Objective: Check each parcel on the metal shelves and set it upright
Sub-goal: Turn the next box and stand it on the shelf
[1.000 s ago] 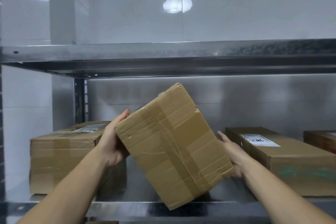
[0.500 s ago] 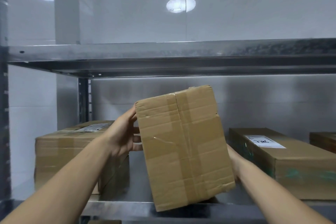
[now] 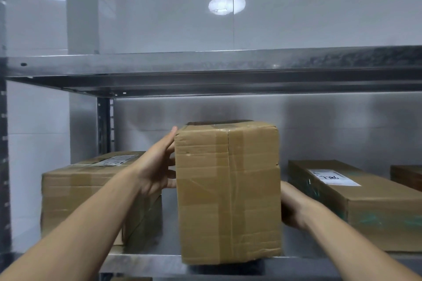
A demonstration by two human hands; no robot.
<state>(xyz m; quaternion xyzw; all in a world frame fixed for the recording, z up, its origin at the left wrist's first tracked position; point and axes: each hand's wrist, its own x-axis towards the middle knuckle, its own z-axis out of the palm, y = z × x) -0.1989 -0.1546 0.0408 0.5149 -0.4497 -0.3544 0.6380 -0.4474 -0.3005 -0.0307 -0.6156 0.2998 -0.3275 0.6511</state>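
Note:
A taped brown cardboard parcel (image 3: 228,189) stands upright on its end at the front of the metal shelf (image 3: 141,262), its base slightly over the front edge. My left hand (image 3: 155,166) presses flat against the parcel's upper left side, fingers straight and pointing up. Lower down, my right hand (image 3: 293,207) rests against the right side, its fingers hidden behind the parcel.
A large labelled box (image 3: 80,194) sits to the left, close to my left forearm. A long flat labelled box (image 3: 365,207) lies to the right, with a darker box (image 3: 406,175) at the far right edge. The upper shelf (image 3: 205,66) hangs above the parcel.
The parcel has turned from tilted on a corner to standing straight on the shelf. Both hands followed it, staying on its sides.

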